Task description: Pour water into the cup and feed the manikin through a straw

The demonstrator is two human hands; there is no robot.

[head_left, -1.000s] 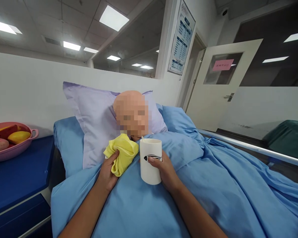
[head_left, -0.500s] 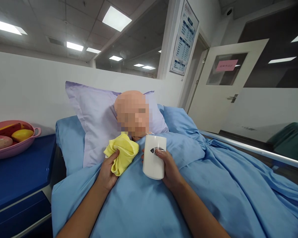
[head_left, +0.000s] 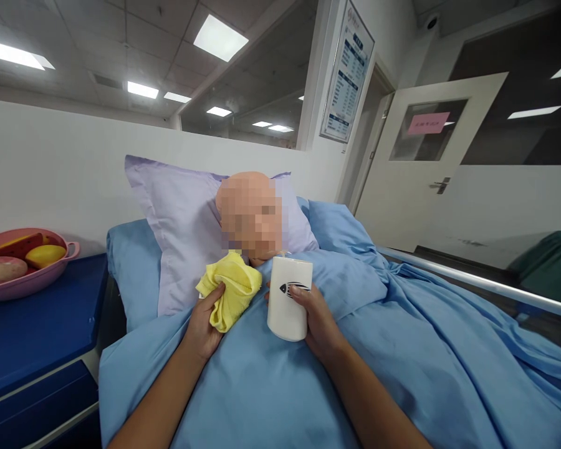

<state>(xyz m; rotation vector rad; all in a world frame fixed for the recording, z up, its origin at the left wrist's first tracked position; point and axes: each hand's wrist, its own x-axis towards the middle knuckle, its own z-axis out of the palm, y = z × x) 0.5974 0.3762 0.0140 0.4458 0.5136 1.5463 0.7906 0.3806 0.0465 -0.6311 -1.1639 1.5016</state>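
Observation:
My left hand (head_left: 204, 327) is closed on a bunched yellow cloth (head_left: 234, 290), thumb on its near side. My right hand (head_left: 321, 321) wraps round a white mug (head_left: 287, 315) with a dark fish-bone print; its fingers go behind the mug and are mostly hidden. The mug is nearly upright, and I cannot see what is inside it. Just beyond both hands, a bald manikin head (head_left: 245, 181) with a blurred-out face rests on a lilac pillow (head_left: 182, 224). A blue quilt (head_left: 271, 393) lies under my hands and covers the body up to the neck.
On the left, a blue-topped bedside cabinet (head_left: 37, 330) carries a pink basket (head_left: 37, 280) with several fruits. A metal bed rail (head_left: 472, 284) runs along the right side. A low white wall (head_left: 65, 168) stands behind the pillow, and a door (head_left: 402, 193) hangs ajar at the back right.
The mug has shifted very slightly to the left and down in my right hand, and its print has turned a little. My left hand and the cloth stay nearly where they were.

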